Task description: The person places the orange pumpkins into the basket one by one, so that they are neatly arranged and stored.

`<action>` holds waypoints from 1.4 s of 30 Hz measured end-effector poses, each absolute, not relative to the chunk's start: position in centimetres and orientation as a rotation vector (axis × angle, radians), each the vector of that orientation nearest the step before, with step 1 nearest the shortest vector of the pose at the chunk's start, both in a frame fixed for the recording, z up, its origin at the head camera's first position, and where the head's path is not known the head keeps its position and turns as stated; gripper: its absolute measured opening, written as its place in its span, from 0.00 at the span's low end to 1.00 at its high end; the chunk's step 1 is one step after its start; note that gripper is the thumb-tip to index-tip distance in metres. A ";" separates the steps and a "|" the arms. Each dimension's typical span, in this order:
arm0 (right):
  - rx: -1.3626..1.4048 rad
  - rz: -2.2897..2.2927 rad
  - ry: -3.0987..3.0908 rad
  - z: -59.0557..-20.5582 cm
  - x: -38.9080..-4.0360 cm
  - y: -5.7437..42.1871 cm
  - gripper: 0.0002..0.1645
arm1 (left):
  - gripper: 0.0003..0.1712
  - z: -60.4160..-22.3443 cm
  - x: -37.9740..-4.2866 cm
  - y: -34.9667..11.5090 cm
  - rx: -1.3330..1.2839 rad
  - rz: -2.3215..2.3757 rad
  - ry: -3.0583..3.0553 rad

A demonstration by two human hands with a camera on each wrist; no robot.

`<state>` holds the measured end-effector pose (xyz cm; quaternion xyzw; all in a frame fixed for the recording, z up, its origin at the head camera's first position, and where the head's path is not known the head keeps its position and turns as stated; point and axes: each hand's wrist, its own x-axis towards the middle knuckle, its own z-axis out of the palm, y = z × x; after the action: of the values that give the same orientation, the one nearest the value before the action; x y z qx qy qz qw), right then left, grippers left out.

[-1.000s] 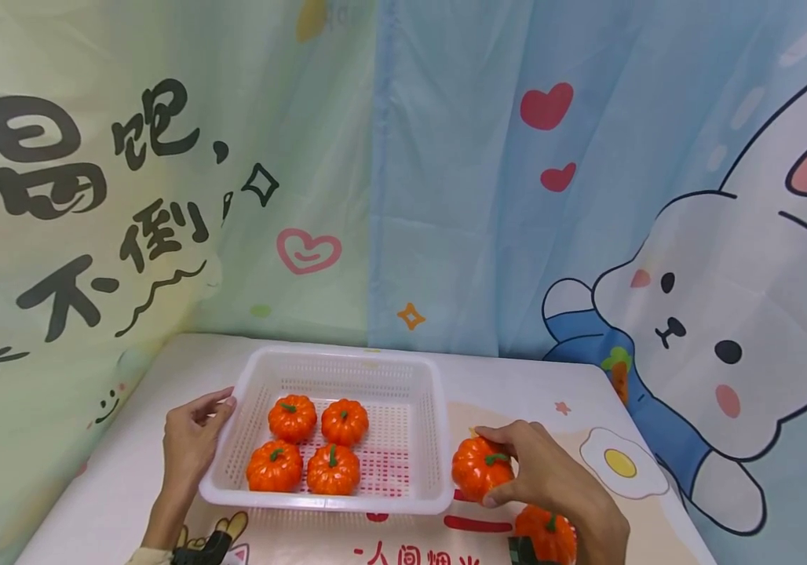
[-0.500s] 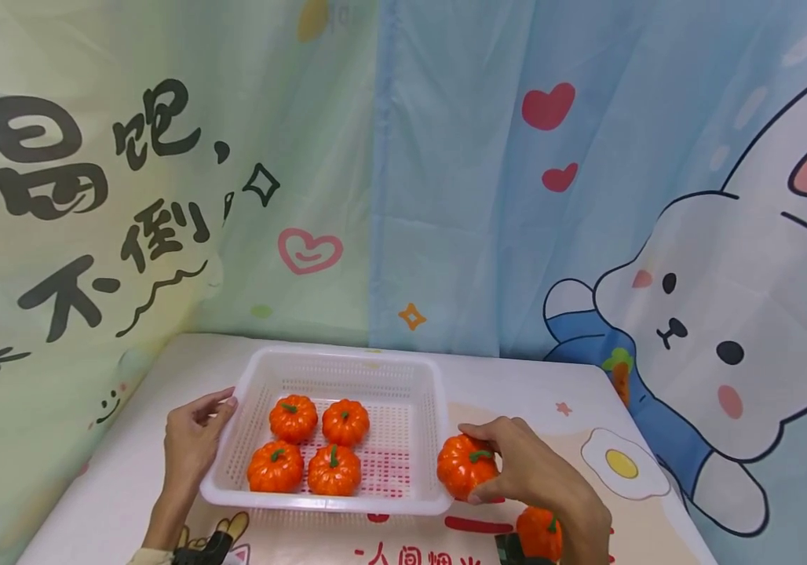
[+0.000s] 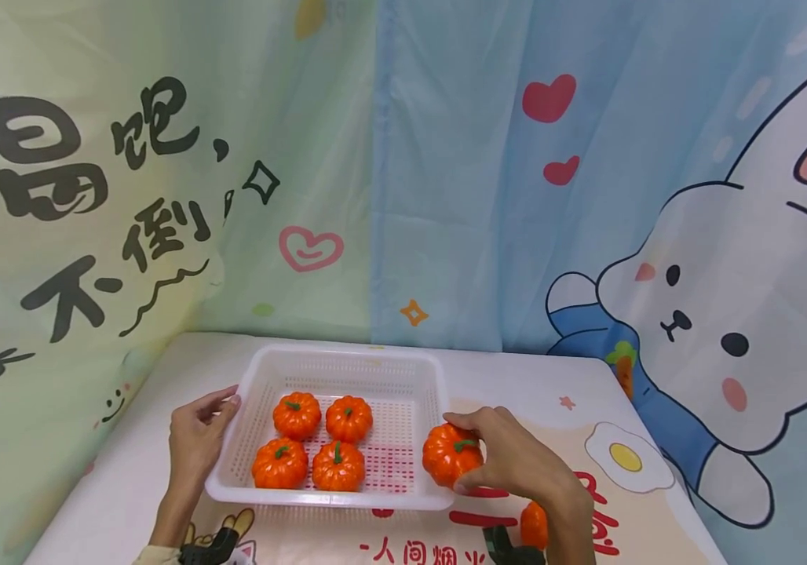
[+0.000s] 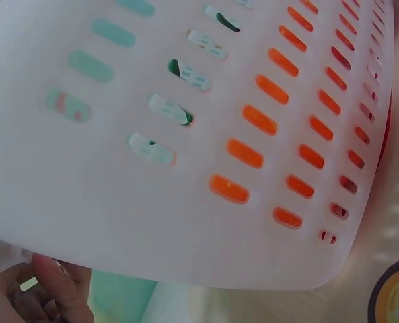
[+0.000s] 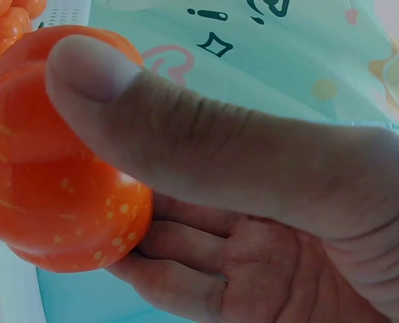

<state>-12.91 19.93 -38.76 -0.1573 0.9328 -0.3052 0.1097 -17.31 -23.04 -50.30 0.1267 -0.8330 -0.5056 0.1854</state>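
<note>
A white perforated plastic basket [image 3: 403,500] stands on the table with several orange toy pumpkins [image 3: 279,463] grouped in its left half. My left hand [image 3: 193,435] is at its left side; in the left wrist view, thumb and fingers [image 4: 54,279] pinch the rim. With thumb and fingers around it, my right hand [image 3: 520,459] grips another glossy pumpkin [image 3: 448,455], green stem showing. That pumpkin overlaps the basket's right rim in the head view. The right wrist view shows the thumb across the held pumpkin [image 5: 58,175] and the fingers on its other side.
One more pumpkin [image 3: 534,524] sits on the table, partly hidden by my right forearm. A printed cloth [image 3: 403,541] with a fried-egg picture covers the table. Behind hangs a printed curtain [image 3: 439,196] with a rabbit and hearts.
My right hand has carried its pumpkin leftward from beside the basket to its right rim. The left hand stays at the left side, and the pumpkins inside have not moved.
</note>
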 end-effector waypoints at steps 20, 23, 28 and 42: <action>-0.556 -0.903 2.712 -38.9 -13.7 18.0 0.50 | 0.20 -50.1 -17.5 -23.0 0.373 -1.441 -2.351; -0.551 -0.900 2.717 -39.1 -13.8 17.7 0.49 | 0.20 -50.1 -17.5 -23.0 0.372 -1.445 -2.347; -0.565 -0.876 2.710 -39.6 -13.9 17.1 0.49 | 0.20 -50.2 -17.4 -23.0 0.371 -1.440 -2.347; -0.650 -0.902 2.671 -41.3 -14.7 16.2 0.50 | 0.20 -50.3 -17.3 -23.0 0.372 -1.449 -2.344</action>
<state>-14.67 16.17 -41.27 -0.2230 0.9161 -0.3095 0.1238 -17.32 -23.00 -50.29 0.1317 -0.8293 -0.5126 0.1794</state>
